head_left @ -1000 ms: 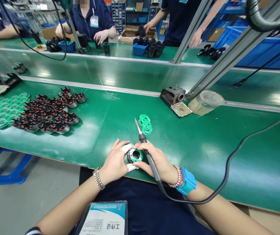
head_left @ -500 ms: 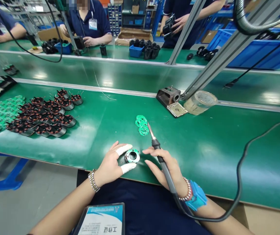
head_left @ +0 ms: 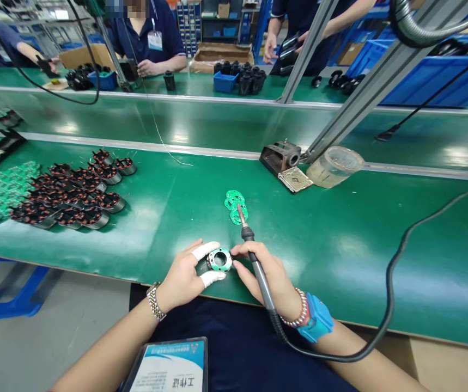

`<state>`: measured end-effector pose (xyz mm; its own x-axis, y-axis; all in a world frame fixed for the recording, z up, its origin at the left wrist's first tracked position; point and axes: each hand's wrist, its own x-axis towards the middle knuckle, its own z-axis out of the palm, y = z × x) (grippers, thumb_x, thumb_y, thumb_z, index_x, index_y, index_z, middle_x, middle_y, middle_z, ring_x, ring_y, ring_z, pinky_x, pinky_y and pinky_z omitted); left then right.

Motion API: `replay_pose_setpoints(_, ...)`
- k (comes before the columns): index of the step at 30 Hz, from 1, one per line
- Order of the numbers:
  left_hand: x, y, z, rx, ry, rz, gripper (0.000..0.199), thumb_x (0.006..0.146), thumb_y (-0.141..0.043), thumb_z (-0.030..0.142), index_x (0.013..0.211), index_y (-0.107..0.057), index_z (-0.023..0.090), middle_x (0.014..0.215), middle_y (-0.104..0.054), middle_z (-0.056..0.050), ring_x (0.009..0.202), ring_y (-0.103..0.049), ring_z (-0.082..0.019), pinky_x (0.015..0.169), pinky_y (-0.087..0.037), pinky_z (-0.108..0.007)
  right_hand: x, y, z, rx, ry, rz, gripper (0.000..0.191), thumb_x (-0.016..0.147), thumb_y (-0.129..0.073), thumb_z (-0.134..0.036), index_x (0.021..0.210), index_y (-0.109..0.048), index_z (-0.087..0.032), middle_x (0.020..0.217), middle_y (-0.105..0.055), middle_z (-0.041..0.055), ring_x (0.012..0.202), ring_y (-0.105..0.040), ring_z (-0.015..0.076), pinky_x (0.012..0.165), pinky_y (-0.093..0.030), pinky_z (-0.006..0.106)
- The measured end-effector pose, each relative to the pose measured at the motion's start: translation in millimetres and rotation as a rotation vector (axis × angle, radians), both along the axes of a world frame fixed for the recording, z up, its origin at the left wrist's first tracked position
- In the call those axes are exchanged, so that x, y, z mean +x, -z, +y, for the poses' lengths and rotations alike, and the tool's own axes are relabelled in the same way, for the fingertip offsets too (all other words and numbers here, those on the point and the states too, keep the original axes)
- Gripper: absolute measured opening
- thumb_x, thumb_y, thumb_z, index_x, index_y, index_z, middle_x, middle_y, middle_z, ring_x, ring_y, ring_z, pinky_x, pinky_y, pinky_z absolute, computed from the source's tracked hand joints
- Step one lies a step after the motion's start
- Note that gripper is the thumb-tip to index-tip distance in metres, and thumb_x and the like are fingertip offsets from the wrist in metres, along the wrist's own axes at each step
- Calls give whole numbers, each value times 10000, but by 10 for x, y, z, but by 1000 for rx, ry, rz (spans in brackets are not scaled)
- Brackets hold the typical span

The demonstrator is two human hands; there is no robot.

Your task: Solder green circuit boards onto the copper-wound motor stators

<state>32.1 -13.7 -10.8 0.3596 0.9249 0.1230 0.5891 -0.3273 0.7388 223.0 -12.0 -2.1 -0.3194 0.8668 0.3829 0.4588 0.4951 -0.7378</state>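
Observation:
My left hand (head_left: 184, 272), with white covers on thumb and forefinger, grips a round motor stator (head_left: 219, 260) topped by a green ring board, close to the table's front edge. A soldering iron (head_left: 259, 275) rests in my right hand (head_left: 268, 272), its tip pointing up and away from me. The thumb and forefinger of that hand are at the stator's right side. Beyond the stator lies a small group of green ring boards (head_left: 234, 201); the iron's tip appears over them.
Wound stators (head_left: 74, 190) and a pile of green boards (head_left: 8, 188) cover the left. An iron stand (head_left: 283, 158) and a clear round container (head_left: 335, 166) stand at the back. The iron's cable (head_left: 393, 272) loops at right. People work across the bench.
My right hand has moved left with the soldering iron, up to the stator. The iron's tip has shifted left over the loose green boards. My left hand still holds the stator.

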Motion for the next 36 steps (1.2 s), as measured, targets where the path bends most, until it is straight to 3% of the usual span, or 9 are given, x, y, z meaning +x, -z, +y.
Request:
replay_pose_setpoints(7,-2,-1,19,-1,8,-15,424,729,-623,330,1123,-539,197,1091,-654,-57,1045,-585,-237,1012,-378,-447,23,-3,84,-43,-54,11,174,799,-507,-125,926,-449,-228,817,-611,13,722,-636,132,688,-522,246)
replay_pose_setpoints(11,5,19,10,3,-39,-7,413,703,-648,322,1087,-552,204,1068,-662,-61,1040,-586,-247,965,-428,-435,27,28,43,21,6,15,179,808,-512,-125,941,-460,-233,827,-631,20,722,-646,137,677,-526,246)
replay_pose_setpoints(15,32,61,-31,60,-102,6,417,679,-669,322,1053,-552,179,1055,-658,-94,1032,-588,-258,902,-476,-419,56,23,-74,73,73,62,224,812,-502,-90,971,-441,-235,926,-655,48,876,-648,158,798,-516,284)
replay_pose_setpoints(25,110,59,-75,166,-134,-22,357,711,-641,320,1027,-573,168,981,-683,-81,956,-626,-243,942,-451,-411,14,174,-203,94,-86,-65,235,811,-434,-52,991,-463,-200,1132,-594,134,1082,-562,204,888,-488,348)
replay_pose_setpoints(29,106,35,-83,71,-158,-50,418,698,-656,355,1059,-573,160,1023,-665,-105,1007,-597,-266,948,-434,-432,32,150,-174,106,-104,-89,237,810,-442,-66,1002,-458,-204,1126,-600,132,1104,-545,220,900,-478,382)
replay_pose_setpoints(31,31,7,-101,-43,-122,-99,632,643,-705,378,1195,-485,163,1150,-600,-134,1079,-550,-286,963,-410,-454,68,102,-147,69,-91,-67,257,803,-482,-100,1030,-431,-208,1140,-597,133,1118,-536,223,907,-474,382)
replay_pose_setpoints(34,-188,-44,-118,-211,39,-257,989,566,-769,359,1372,-219,193,1337,-432,-156,1194,-448,-287,1021,-334,-458,114,41,-100,-6,-58,-23,348,786,-546,-158,1085,-375,-213,1203,-556,154,1115,-540,227,905,-473,383)
replay_pose_setpoints(36,-338,-70,-100,-282,65,-333,844,648,-717,319,1355,-270,208,1330,-447,-140,1203,-441,-263,1036,-313,-435,103,22,-69,-34,-83,-10,404,771,-575,-177,1107,-353,-213,1256,-510,171,1123,-533,232,908,-466,393)
